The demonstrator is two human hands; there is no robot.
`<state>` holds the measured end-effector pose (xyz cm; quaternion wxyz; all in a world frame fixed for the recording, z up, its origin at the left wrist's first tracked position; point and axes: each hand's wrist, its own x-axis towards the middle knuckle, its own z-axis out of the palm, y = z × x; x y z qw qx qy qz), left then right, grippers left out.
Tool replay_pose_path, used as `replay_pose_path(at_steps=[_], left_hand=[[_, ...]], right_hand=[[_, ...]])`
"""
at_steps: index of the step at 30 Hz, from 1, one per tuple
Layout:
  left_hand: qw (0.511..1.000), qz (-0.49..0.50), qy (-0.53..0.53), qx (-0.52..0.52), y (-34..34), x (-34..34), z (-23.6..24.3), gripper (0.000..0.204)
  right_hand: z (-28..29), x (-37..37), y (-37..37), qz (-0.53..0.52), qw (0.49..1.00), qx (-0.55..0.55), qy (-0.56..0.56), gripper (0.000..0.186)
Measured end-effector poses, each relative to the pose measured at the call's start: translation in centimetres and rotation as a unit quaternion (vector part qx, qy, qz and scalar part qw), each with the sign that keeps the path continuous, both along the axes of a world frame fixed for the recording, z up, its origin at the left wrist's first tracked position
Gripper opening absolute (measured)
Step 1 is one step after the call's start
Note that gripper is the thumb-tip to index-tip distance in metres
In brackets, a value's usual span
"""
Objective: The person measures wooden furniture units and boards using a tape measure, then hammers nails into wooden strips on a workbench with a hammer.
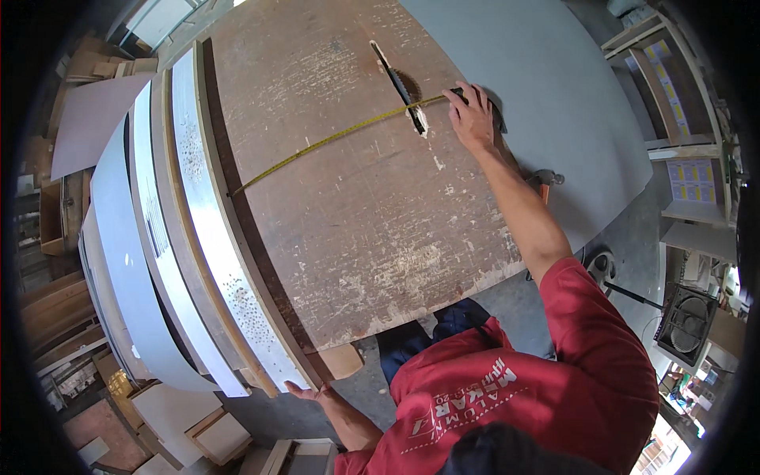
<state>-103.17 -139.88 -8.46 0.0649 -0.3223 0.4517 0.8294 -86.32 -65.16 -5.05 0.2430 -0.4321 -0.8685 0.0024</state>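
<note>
My right hand (473, 119) is closed around the dark case of a tape measure (457, 96) near the right edge of a worn brown saw table (372, 182). Its yellow blade (332, 136) stretches left across the table, past the toothed saw blade (408, 83) standing in a slot, to the long fence board (207, 150). That board has a white, speckled top and a brown side. At the board's near end, my left hand (305, 391) grips the corner, with some fingers hidden beneath it.
More long pale boards (150, 198) lie left of the fence. A grey panel (586, 119) extends on the right, with a clamp-like metal part (546, 178) by the table edge. Wood offcuts (178, 419) are stacked at lower left; shelves (689, 150) stand far right.
</note>
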Motion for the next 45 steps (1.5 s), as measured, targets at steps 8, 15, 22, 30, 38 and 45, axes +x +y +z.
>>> replay_pose_path(at_steps=[8,15,22,30,38,45], left_hand=[[0.998,-0.067,-0.005,-0.008,1.1,-0.2,1.3,0.075],[0.948,-0.129,0.028,-0.289,-3.0,-0.7,0.1,0.088],[0.962,-0.187,-0.057,-0.193,-3.0,-0.4,0.0,0.101],[0.968,-0.206,-0.043,-0.134,-1.3,-1.4,0.8,0.09],[0.952,-0.252,-0.121,-0.126,-2.1,-1.2,1.7,0.094],[0.881,-0.384,-0.213,-0.172,-5.1,-3.2,3.9,0.115]], right_hand=[[0.7,-1.2,0.2,0.001,1.0,-0.011,-0.007,0.042],[1.6,-1.0,-1.3,0.041,0.998,0.036,0.023,0.042],[3.4,6.4,-18.3,0.056,0.993,-0.071,0.073,0.06],[4.6,5.7,-23.8,0.093,0.991,-0.091,0.017,0.07],[5.6,15.9,-21.3,-0.041,0.997,0.061,-0.027,0.068],[2.3,23.4,-20.3,-0.247,0.951,-0.113,-0.146,0.04]])
